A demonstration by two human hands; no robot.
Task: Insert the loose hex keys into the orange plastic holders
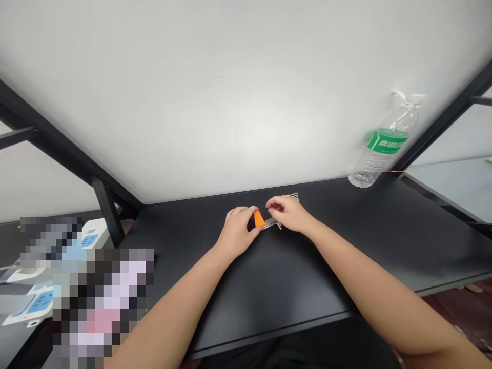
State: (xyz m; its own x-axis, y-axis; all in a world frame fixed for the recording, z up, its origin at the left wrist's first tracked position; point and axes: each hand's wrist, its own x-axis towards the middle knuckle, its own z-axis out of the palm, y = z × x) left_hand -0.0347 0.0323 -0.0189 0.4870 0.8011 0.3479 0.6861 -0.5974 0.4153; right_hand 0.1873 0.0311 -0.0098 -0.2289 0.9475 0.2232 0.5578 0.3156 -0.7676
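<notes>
"Holder (259, 220) first: where is it?"

"Work inward. White wall (215, 102) towards 12 o'clock, black desk (269, 287) below it. The bottle (388, 142) is on the desk, at 2 o'clock from the right hand (291, 213) and well apart from it, so I'd say both wrists have room to turn."

"And the hands?"

"Right hand at 3 o'clock from the left hand (238, 229), a little further from the body. The left pinches the orange holder between thumb and fingers, near the middle of the desk's depth. The right thumb and forefinger are curled close; I can't tell whether they pinch anything."

"Anything smaller?"

"Bent keys (273, 223) stick out of the holder towards 3 o'clock, into the gap between the hands. At 2 o'clock from the holder, past the right hand, shows a second orange piece (286, 196) with thin rods (295, 196). The right hand hides whether the two join."

"How would you handle it well?"

"In my judgement, brace the holder low, with the left thumb clear of the bent ends. Let the right fingertips take one key at a time, along its own line; a sideways push could twist the holder or spread its neighbours."
</notes>
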